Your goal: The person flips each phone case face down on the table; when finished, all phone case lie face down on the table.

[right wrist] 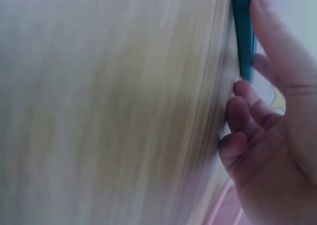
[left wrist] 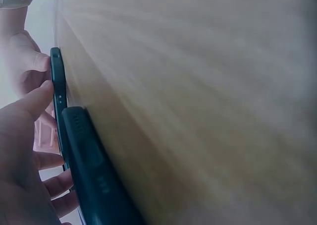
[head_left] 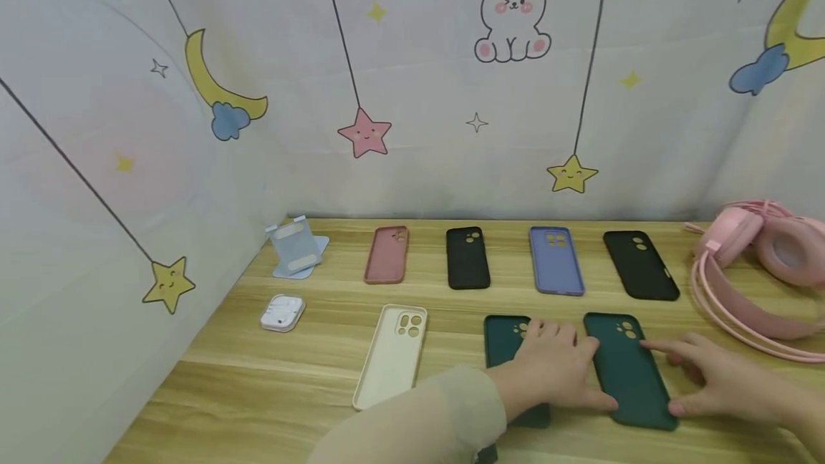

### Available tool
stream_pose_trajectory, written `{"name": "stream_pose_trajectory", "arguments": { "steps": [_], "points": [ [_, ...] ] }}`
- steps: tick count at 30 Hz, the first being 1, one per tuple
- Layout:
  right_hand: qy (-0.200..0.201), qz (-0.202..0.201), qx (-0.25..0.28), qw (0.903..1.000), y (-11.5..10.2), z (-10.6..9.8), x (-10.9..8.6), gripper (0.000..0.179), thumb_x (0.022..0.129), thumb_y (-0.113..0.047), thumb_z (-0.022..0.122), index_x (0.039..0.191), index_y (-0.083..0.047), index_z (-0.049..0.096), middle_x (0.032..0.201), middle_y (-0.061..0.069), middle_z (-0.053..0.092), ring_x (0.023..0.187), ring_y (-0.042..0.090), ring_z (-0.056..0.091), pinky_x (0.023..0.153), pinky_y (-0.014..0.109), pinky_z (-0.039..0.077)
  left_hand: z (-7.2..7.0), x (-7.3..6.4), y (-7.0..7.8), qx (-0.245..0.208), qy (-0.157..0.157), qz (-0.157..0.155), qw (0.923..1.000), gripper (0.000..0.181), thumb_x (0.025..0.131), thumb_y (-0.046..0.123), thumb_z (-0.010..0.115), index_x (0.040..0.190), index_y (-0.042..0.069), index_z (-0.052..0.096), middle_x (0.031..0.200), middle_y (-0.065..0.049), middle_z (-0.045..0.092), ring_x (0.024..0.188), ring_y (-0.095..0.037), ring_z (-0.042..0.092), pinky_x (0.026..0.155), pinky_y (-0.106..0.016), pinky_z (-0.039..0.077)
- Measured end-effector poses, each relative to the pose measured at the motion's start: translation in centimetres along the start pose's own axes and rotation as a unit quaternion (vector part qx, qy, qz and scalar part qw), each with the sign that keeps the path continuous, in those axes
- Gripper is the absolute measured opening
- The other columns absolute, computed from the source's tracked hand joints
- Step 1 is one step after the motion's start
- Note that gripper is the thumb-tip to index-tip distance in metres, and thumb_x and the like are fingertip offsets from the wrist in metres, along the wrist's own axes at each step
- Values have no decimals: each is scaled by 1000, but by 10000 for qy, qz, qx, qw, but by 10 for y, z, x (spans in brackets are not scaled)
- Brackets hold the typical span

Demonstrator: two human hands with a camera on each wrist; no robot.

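Observation:
A dark green phone case (head_left: 634, 382) lies on the table between both hands, its camera cutouts at the far end. My left hand (head_left: 557, 364) touches its left side with thumb and index finger, the other fingers reaching over a second green phone case (head_left: 499, 346). That second case is partly hidden by the hand and forearm. On the opposite side, my right hand (head_left: 725, 382) touches the first case with index fingertip and thumb. In the right wrist view its remaining fingers (right wrist: 237, 113) are bent near the tabletop. The left wrist view shows both green cases edge-on.
A cream phone case (head_left: 389, 360) lies left of the green ones. Behind are pink (head_left: 387, 256), black (head_left: 468, 260), blue (head_left: 557, 263) and another black case (head_left: 638, 267). Pink headphones (head_left: 735, 235) sit at right; a light-blue stand (head_left: 296, 245) and boxed white earphones (head_left: 282, 312) at left.

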State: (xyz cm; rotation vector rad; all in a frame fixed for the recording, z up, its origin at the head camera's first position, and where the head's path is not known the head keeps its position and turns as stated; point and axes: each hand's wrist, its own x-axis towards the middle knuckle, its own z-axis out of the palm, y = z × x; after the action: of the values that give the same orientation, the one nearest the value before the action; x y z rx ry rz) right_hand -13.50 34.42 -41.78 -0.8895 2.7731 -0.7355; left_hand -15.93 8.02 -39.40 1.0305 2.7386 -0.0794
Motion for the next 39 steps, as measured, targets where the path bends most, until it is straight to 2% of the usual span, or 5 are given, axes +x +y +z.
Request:
{"name": "stream_pose_trajectory", "arguments": {
  "steps": [8,17,28,33,39],
  "points": [
    [-56,144,213,9997,-3,0,-2,72,79,-27,76,140,-10,42,96,6,44,74,0,36,55,22,31,-1,0,2,-17,46,63,10000,72,72,81,48,132,41,42,122,13,44,118,-10,38,100,-39,25],
    [-193,203,43,9996,-6,0,-2,75,80,-31,73,144,-14,39,99,4,45,79,-1,39,59,22,35,-1,0,0,46,44,192,9998,74,73,80,48,133,39,43,128,13,42,120,-11,38,101,-40,24],
    [-154,195,57,9997,-4,3,-1,77,79,-32,73,145,-15,38,84,0,34,69,0,30,54,23,25,0,-1,-1,38,97,338,9994,75,75,78,48,136,35,43,132,15,41,122,-10,38,101,-38,24],
    [-103,106,-53,9999,-5,3,-1,78,79,-34,73,145,-15,38,84,-1,33,69,-1,30,54,23,25,1,2,-3,-87,79,324,9994,77,75,78,48,138,35,41,135,15,39,124,-10,37,102,-39,24],
    [-109,69,68,9999,-5,4,-2,78,79,-31,73,146,-16,37,83,0,31,68,-1,29,53,23,25,3,4,-4,-235,35,342,9991,81,74,78,48,141,34,38,137,15,38,125,-11,36,102,-40,25]
  ]
}}
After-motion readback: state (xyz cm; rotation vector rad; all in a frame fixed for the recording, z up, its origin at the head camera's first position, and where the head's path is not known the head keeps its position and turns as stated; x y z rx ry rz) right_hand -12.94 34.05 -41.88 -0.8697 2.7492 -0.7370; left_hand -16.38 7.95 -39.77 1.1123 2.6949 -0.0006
